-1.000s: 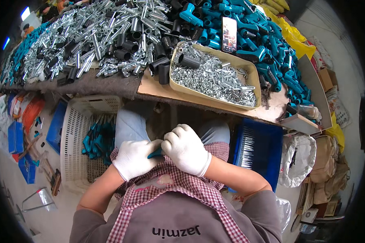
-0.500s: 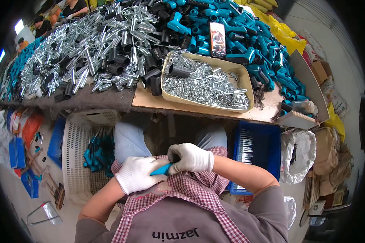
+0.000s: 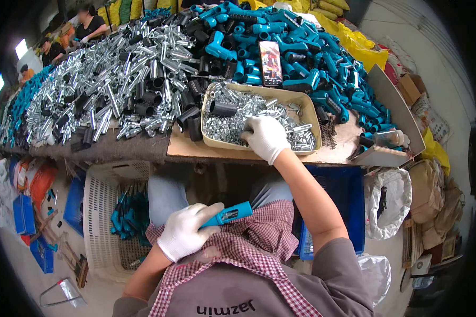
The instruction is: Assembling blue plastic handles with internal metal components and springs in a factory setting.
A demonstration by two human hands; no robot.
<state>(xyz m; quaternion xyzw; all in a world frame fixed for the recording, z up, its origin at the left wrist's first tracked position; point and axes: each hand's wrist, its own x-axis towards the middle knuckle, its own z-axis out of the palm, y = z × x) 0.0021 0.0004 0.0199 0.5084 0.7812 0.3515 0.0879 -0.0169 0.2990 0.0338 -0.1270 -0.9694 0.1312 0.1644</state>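
Over my lap, my left hand [image 3: 184, 232], in a white glove, grips a teal plastic handle [image 3: 239, 211]. Its free end points right, and a slot in its side shows metal inside. My gloved right hand [image 3: 266, 138] reaches into a cream tray [image 3: 225, 143] on the bench, its fingers curled down among small metal parts [image 3: 217, 127]. Whatever those fingertips hold is too small or hidden to name. Inside the tray, a short black tube [image 3: 223, 109] lies to the left of that hand, and larger metal pins [image 3: 301, 138] lie to its right.
Metal tubes [image 3: 111, 95] heap up at the bench's left, teal handles [image 3: 301, 47] at the back right. A phone [image 3: 270, 63] leans behind the tray. Below are a white basket [image 3: 101, 203] with teal tools, a blue bin [image 3: 349, 211] and a white sack [image 3: 388, 203]. Other people sit far left.
My right hand has left the teal handle and moved up into the tray. The left hand still holds the handle, now more exposed. The view has shifted slightly.
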